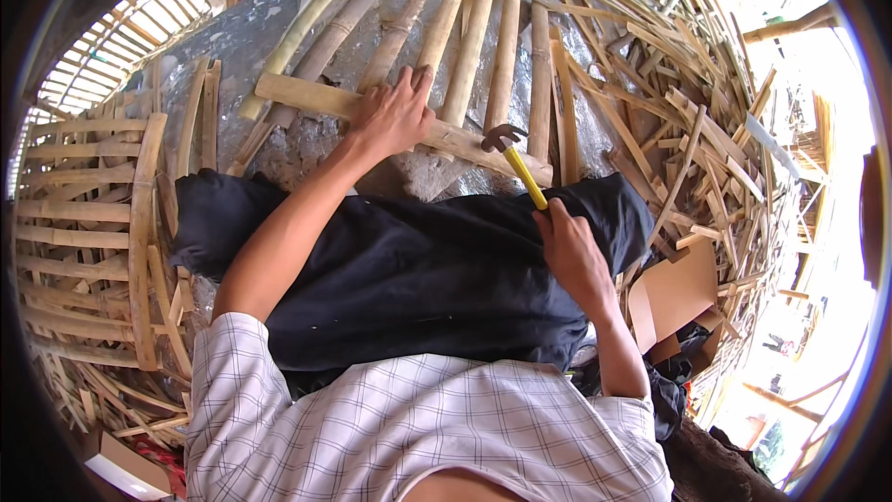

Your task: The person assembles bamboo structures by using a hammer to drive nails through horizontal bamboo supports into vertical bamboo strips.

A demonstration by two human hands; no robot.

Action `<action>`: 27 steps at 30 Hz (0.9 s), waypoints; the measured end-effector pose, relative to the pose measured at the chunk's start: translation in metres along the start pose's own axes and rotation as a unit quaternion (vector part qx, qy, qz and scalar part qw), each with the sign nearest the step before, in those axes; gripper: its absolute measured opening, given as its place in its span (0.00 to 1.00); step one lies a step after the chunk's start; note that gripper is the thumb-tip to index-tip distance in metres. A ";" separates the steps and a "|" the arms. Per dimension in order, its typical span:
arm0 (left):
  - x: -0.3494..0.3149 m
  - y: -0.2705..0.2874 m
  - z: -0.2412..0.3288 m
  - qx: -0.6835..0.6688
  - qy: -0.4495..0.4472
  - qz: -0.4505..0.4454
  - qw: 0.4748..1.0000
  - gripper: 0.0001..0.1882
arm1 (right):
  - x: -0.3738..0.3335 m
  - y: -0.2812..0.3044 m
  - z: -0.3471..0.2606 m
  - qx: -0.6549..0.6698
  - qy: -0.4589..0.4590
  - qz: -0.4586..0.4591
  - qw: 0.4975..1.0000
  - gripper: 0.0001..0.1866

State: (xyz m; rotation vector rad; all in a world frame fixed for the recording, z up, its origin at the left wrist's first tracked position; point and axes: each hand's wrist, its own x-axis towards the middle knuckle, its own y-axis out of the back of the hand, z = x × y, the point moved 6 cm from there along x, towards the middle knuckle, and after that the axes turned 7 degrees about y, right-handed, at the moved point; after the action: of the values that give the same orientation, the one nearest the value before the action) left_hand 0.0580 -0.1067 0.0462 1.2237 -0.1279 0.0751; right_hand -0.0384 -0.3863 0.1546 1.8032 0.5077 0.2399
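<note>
A frame of bamboo slats (401, 30) lies on the grey ground in front of my knees, its slats fanning away from me to a far crosspiece. Along its near end runs a bamboo crosspiece (307, 95). My left hand (394, 113) is closed over this crosspiece near its middle, fingers wrapped round the far side. In my right hand (569, 240) is a claw hammer (526, 177) with a yellow handle and a dark head. The hammer's head is over the right part of the crosspiece; whether it touches the wood I cannot tell.
A finished-looking slatted bamboo panel (79, 240) stands at the left. Heaps of split bamboo offcuts (692, 144) cover the right side. Beside my right knee sits an open cardboard box (676, 290); another box (125, 467) is at the lower left. A large blade (773, 144) lies on the right-hand pile.
</note>
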 end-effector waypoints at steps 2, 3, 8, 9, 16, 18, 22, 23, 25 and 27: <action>0.000 -0.003 -0.005 0.005 0.003 -0.012 1.000 0.32 | 0.007 0.011 -0.007 0.014 0.003 0.007 1.000 0.12; 0.001 -0.005 -0.007 -0.005 0.005 -0.010 1.000 0.33 | 0.005 0.010 -0.006 0.011 -0.006 0.042 0.999 0.12; 0.004 0.006 0.001 -0.015 0.030 -0.078 0.996 0.34 | -0.005 -0.001 -0.007 -0.016 -0.011 0.032 0.999 0.13; 0.005 0.008 0.000 -0.016 0.032 -0.074 0.997 0.34 | -0.005 -0.002 -0.005 -0.020 -0.008 -0.002 1.000 0.13; 0.012 0.012 -0.019 -0.085 0.065 -0.063 0.992 0.35 | -0.010 0.016 0.006 0.140 -0.069 0.047 0.987 0.13; 0.018 0.019 -0.026 -0.086 0.060 -0.079 0.991 0.35 | -0.013 0.026 0.007 0.174 -0.077 0.074 0.979 0.13; 0.023 0.030 -0.064 -0.076 0.052 -0.101 0.991 0.36 | -0.015 0.021 0.018 0.211 -0.078 0.085 0.971 0.15; 0.023 0.033 -0.072 -0.070 0.047 -0.096 0.992 0.36 | -0.015 0.017 0.021 0.204 -0.069 0.086 0.973 0.16; 0.021 0.031 -0.089 -0.060 0.055 -0.084 0.993 0.35 | -0.017 -0.005 0.029 0.297 -0.107 0.037 0.948 0.17; 0.025 0.022 -0.109 -0.075 0.092 -0.107 0.987 0.35 | -0.018 -0.020 0.026 0.390 -0.162 -0.022 0.906 0.18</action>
State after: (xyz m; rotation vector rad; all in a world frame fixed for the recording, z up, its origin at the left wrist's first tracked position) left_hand 0.0867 0.0027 0.0337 1.0687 0.1574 -0.0087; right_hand -0.0481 -0.4122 0.1295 2.5403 0.4298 -0.3491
